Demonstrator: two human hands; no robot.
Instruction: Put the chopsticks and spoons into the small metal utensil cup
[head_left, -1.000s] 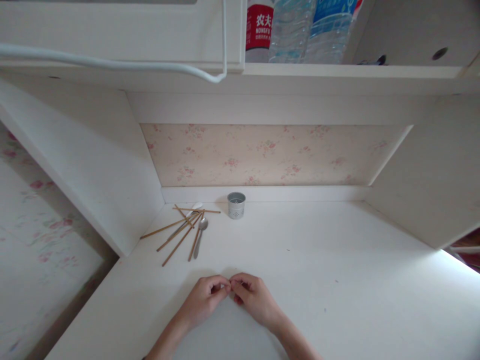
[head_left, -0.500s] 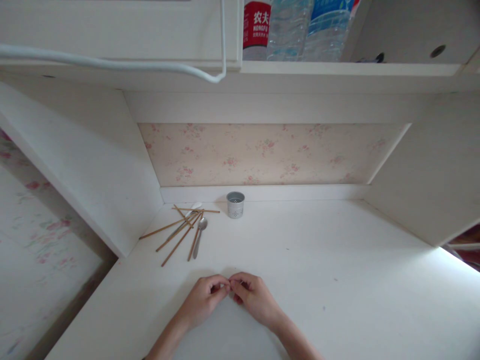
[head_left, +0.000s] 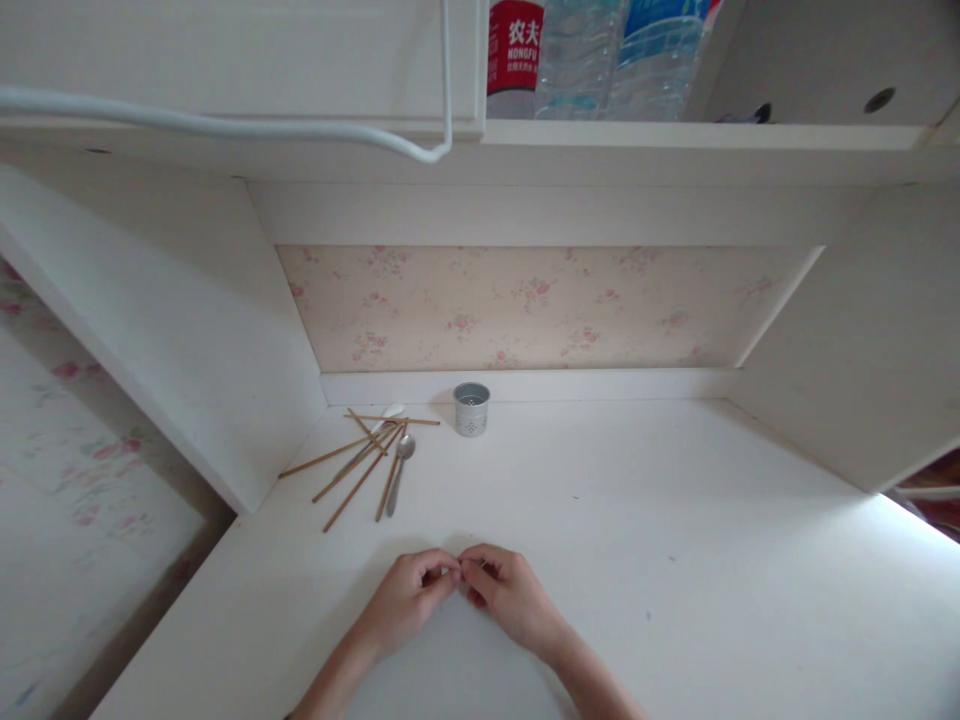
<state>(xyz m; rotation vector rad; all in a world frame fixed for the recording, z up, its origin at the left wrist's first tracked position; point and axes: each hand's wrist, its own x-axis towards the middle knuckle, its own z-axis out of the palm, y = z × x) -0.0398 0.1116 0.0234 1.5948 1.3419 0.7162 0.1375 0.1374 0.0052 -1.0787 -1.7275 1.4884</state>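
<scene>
My left hand (head_left: 409,600) and my right hand (head_left: 508,594) rest on the white desk (head_left: 660,560) near its front edge. Both are curled, and their fingertips touch each other in the middle. I see nothing between the fingers. At the back left lies a loose pile of several wooden chopsticks (head_left: 352,468) with two metal spoons (head_left: 400,468) among them. A small grey perforated metal cup (head_left: 471,409) stands upright to the right of the pile, close to the back wall.
White side panels close in the desk on the left (head_left: 165,330) and right (head_left: 862,350). A shelf (head_left: 675,135) overhead holds water bottles (head_left: 585,60). A white cable (head_left: 225,125) hangs from it at the left.
</scene>
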